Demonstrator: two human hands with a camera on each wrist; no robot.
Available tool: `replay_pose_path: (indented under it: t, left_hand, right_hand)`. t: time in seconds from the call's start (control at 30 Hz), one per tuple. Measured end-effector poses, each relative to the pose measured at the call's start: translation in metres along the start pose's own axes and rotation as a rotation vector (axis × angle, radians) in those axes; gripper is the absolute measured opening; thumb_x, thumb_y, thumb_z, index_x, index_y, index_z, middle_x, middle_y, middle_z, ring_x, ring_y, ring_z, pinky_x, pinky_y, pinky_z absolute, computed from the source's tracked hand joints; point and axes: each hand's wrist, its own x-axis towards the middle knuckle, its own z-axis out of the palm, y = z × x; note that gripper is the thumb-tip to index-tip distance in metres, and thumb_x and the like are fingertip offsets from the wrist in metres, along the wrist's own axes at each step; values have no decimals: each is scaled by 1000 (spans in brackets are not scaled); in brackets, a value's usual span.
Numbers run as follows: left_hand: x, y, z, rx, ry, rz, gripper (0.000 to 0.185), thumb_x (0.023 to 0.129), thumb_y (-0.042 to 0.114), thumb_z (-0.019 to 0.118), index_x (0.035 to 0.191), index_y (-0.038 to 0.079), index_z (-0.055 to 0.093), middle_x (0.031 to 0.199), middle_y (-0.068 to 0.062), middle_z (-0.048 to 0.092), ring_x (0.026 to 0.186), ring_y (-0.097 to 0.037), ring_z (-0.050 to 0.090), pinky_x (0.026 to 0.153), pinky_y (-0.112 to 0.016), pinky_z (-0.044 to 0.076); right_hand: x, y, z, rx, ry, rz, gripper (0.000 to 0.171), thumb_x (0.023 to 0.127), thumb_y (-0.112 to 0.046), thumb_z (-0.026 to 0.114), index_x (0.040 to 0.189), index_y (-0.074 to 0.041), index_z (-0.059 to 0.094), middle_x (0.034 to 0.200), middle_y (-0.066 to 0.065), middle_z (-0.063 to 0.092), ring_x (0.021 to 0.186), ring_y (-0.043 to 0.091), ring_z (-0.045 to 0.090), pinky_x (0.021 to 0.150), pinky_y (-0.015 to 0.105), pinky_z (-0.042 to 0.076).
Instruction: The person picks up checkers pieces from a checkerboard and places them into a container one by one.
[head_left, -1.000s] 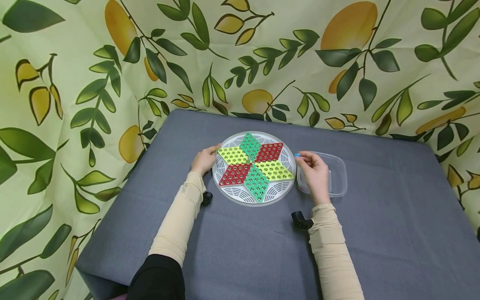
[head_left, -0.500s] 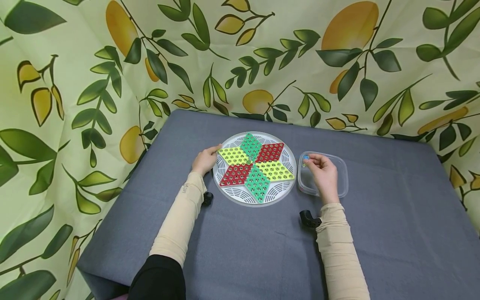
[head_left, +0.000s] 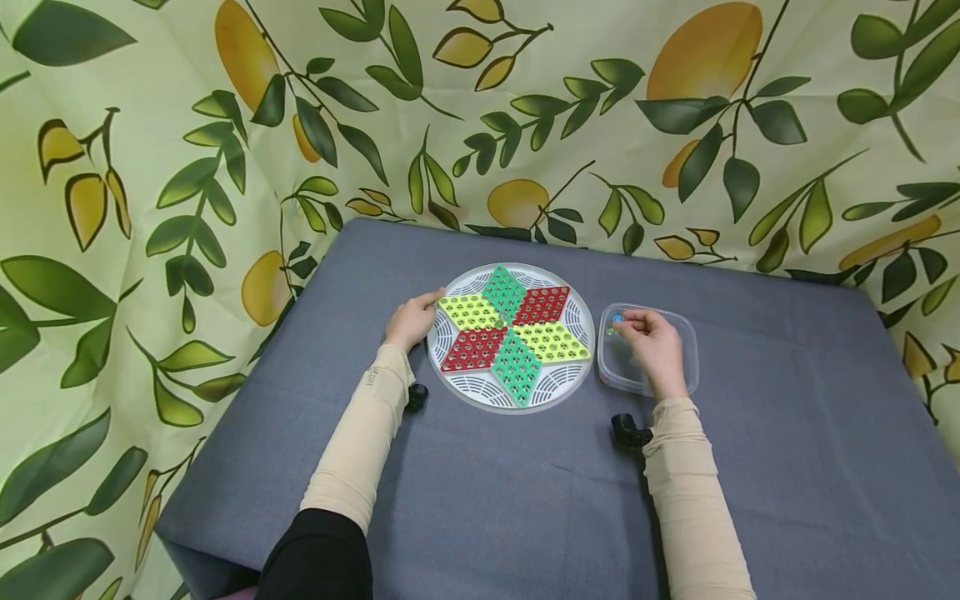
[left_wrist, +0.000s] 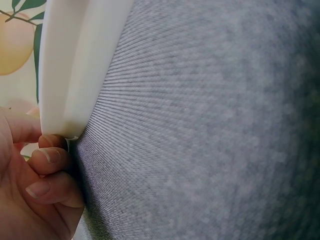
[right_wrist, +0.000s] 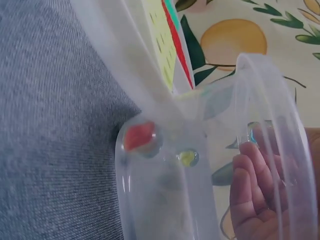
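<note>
The right hand (head_left: 654,343) pinches a blue marble (head_left: 618,317) over the clear tub's (head_left: 684,332) near-left corner, just right of the round game board (head_left: 510,336), whose left rim the left hand (head_left: 408,321) grips on the bench (head_left: 787,433).

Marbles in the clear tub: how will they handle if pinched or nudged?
The marbles look like smooth, glossy spheres, so they will probably roll at a light nudge; the clear tub wall should stop them. Their slick surface may slip from a loose grip; the right hand pinches a blue marble at its fingertips. They look hard and small, probably dense for their size.
</note>
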Motion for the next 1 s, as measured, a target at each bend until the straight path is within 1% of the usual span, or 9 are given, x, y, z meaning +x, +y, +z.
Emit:
replay_pose_path:
  t: [0.13,0.27,0.37,0.63,0.73,0.87,0.93,1.0]
  left_hand:
    - [0,0,0,10,2,8,42,99,30,33,140,36,40,146,-1,43,131,-30,43,106,-48,35]
    - [1,-1,0,10,2,12,42,99,31,33,140,36,40,146,0,43,132,-30,43,106,-48,35]
    - [1,-1,0,2,5,16,42,99,31,33,140,35,41,145,0,43,131,-30,43,106,-48,35]
    - [1,-2,0,11,-3,6,41,99,32,33,140,37,40,146,0,43,133,-29,42,107,-48,34]
    - [1,-2,-1,15,-3,7,42,100,31,32,140,37,40,146,1,42,133,-29,41,107,-48,34]
    - [1,-1,-2,18,-4,10,42,100,31,32,140,36,40,147,2,42,133,-29,41,106,-48,35]
    - [0,-1,-2,18,-3,11,42,100,31,32,140,36,40,146,2,42,133,-29,41,106,-47,35]
    - [0,-1,-2,19,2,14,42,100,30,32,140,37,40,146,2,42,133,-29,42,106,-48,35]
  right_hand:
    - [4,4,-1,-45,-16,-6,31,88,-23,63,112,-4,63,90,0,61,69,-3,49,59,15,42]
    - [7,6,-1,-79,-44,-9,31,88,-21,62,113,-3,63,98,10,65,68,-3,49,59,16,42]
    - [10,7,-1,-96,-78,-13,32,88,-22,61,113,-2,62,101,12,64,70,-1,49,59,18,42]
    - [14,9,-3,-136,-143,-5,35,89,-24,62,114,0,61,94,7,61,70,1,48,59,20,42]
    - [15,10,-4,-133,-167,-5,35,89,-24,62,113,1,61,88,1,60,69,1,49,60,20,42]
    - [17,11,-4,-108,-202,-4,35,88,-21,63,112,4,60,77,-11,56,66,-1,49,59,19,42]
    - [17,11,-4,-101,-213,-2,35,87,-20,63,113,5,59,75,-13,54,66,-1,49,59,18,42]
    - [18,11,-5,-98,-217,0,36,88,-20,62,114,5,59,76,-12,54,67,0,50,59,18,42]
